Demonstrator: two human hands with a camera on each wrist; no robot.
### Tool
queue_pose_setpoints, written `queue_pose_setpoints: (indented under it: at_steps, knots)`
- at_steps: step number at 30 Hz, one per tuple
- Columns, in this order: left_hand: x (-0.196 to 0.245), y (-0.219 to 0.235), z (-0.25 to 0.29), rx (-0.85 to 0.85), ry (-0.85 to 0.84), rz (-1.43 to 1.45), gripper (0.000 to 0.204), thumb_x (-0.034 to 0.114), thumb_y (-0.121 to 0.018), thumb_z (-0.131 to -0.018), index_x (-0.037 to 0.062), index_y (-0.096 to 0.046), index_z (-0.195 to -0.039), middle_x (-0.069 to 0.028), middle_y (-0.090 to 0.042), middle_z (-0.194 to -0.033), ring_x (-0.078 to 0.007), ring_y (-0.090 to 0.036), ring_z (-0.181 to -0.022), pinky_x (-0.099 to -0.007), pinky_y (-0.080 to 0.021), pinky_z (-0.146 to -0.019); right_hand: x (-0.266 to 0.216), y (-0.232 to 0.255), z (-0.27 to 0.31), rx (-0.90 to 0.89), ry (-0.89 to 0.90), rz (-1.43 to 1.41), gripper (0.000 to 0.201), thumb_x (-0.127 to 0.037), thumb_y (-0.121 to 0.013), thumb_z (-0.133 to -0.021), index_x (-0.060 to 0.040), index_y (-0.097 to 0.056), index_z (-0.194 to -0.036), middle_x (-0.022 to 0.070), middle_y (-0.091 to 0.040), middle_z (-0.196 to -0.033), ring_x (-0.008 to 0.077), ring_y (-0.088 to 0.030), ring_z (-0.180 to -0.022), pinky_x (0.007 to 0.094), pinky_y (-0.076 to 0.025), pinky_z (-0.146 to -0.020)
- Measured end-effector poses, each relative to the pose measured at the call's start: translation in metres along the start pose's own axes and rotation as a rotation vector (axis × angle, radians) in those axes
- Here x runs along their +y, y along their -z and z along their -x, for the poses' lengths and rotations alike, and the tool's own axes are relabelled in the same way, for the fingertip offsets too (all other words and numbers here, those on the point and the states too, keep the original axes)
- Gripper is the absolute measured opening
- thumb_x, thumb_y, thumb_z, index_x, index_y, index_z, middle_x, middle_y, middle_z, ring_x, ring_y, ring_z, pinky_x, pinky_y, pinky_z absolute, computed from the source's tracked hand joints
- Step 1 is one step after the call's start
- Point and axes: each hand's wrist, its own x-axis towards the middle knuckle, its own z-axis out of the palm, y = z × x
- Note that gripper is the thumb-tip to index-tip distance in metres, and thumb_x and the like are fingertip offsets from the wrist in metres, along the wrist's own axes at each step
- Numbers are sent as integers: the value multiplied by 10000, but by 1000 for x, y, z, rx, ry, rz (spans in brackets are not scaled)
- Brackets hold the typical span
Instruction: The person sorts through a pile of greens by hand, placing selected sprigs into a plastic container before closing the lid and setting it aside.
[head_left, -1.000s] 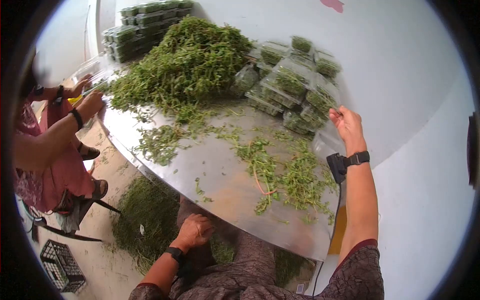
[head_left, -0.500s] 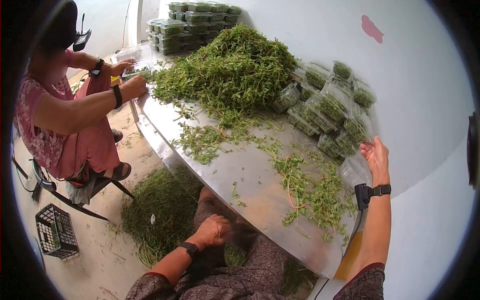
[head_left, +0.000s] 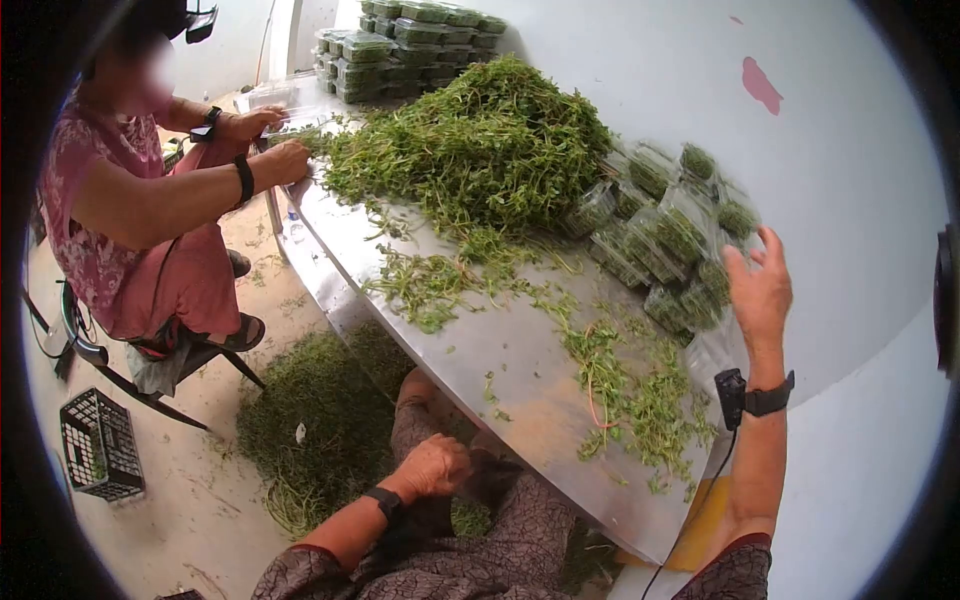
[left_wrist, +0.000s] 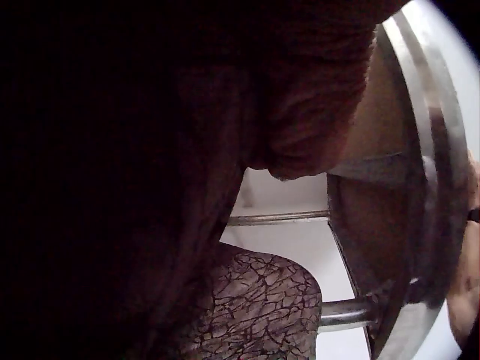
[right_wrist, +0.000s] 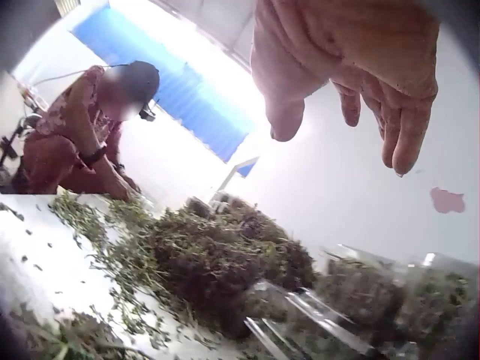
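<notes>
My right hand (head_left: 760, 290) is raised beside the pile of clear plastic boxes of greens (head_left: 680, 235), fingers apart and holding nothing. In the right wrist view the same hand (right_wrist: 352, 75) hangs above the boxes (right_wrist: 360, 292), thumb apart from the fingers. My left hand (head_left: 437, 465) rests near my lap below the table edge, its fingers loosely bent, with no object seen in it; the left wrist view shows it dark and close (left_wrist: 315, 112). A heap of leafy greens (head_left: 480, 150) lies on the metal table (head_left: 470, 365), with loose sprigs (head_left: 640, 400) nearer me.
At the left another person (head_left: 150, 200) sits handling greens at the table edge. Stacked full boxes (head_left: 400, 50) stand at the back. Greens (head_left: 320, 430) are piled on the floor near a black crate (head_left: 100, 445). A wall (head_left: 860, 180) rises on the right.
The head view has swung left, showing more of the seated person. My right hand has risen along the box pile and its fingers have spread. My left hand stays near my lap.
</notes>
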Motion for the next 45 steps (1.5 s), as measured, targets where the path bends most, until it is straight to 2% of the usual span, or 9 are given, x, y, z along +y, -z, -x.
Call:
queue_pose_setpoints:
  at_steps: [4, 7, 14, 19, 26, 30, 35, 42, 45]
  knots:
    - [-1, -3, 4, 86, -62, 43, 124, 205, -661, -785, 83, -645, -801, -69, -592, -825, -271, -580, -846, -413, -458, -752, -47, -38, -10, -136, 284, 74, 792, -352, -741, -753, -60, -383, -1397, 255, -353, -1452, 369, -411, -1314, 445, -404, -1023]
    - [0, 6, 4, 28, -72, 3, 128, 204, -663, -766, 84, -632, -801, -66, -585, -829, -271, -573, -853, -411, -453, -768, -71, -76, -23, -344, 289, -21, 917, -369, -771, -719, -92, -302, -1456, 252, -173, -1531, 403, -290, -1380, 473, -356, -1071]
    - [-2, 6, 7, 53, -29, 119, 131, 182, -665, -726, 76, -630, -795, -68, -584, -839, -264, -567, -857, -403, -448, -780, -117, -158, -38, -621, 286, -30, 1059, -396, -820, -667, -146, -215, -1500, 233, -82, -1553, 409, -267, -1385, 497, -355, -1082]
    - [-7, 7, 5, 53, -1, 154, 151, 174, -664, -703, 73, -636, -810, -67, -582, -868, -265, -558, -870, -407, -444, -779, -129, -216, -51, -647, 309, 72, 1168, -434, -853, -603, -229, -155, -1517, 203, -44, -1564, 499, -234, -1363, 635, -321, -1051]
    - [-4, 20, 0, -122, 40, 168, 235, 171, -662, -700, 74, -671, -915, -77, -600, -943, -280, -561, -947, -408, -447, -820, -144, -266, -60, -718, 202, 127, 1212, -442, -853, -579, -205, -126, -1520, 211, -54, -1560, 536, -259, -1334, 600, -383, -1027]
    - [-4, 10, 1, -90, 59, 197, 265, 181, -660, -698, 60, -666, -933, -89, -625, -1006, -289, -574, -1006, -412, -452, -874, -138, -298, -61, -679, 189, 133, 1009, -232, -798, -686, -166, -207, -1501, 218, -49, -1555, 538, -269, -1318, 620, -417, -988]
    - [-3, 17, 0, -40, 32, 175, 205, 207, -646, -759, 63, -646, -904, -81, -604, -929, -284, -572, -941, -400, -446, -841, -135, -311, -56, -517, 273, 148, 522, -51, -704, -734, -79, -548, -1231, 196, -429, -1270, 490, -439, -1179, 513, -523, -887]
    - [-4, 9, 1, 104, 19, 178, 149, 204, -643, -784, 72, -613, -847, -80, -585, -846, -293, -569, -866, -403, -448, -787, -111, -309, -55, -447, 330, 57, 546, -15, -696, -703, -113, -564, -1223, 173, -471, -1248, 472, -488, -1119, 541, -525, -870]
    - [-3, 15, 0, -8, 30, 137, 146, 187, -654, -750, 79, -623, -842, -80, -593, -851, -295, -572, -864, -406, -452, -782, -108, -288, -57, -367, 292, -110, 550, -12, -659, -701, -111, -566, -1234, 156, -524, -1187, 414, -547, -1048, 517, -549, -839]
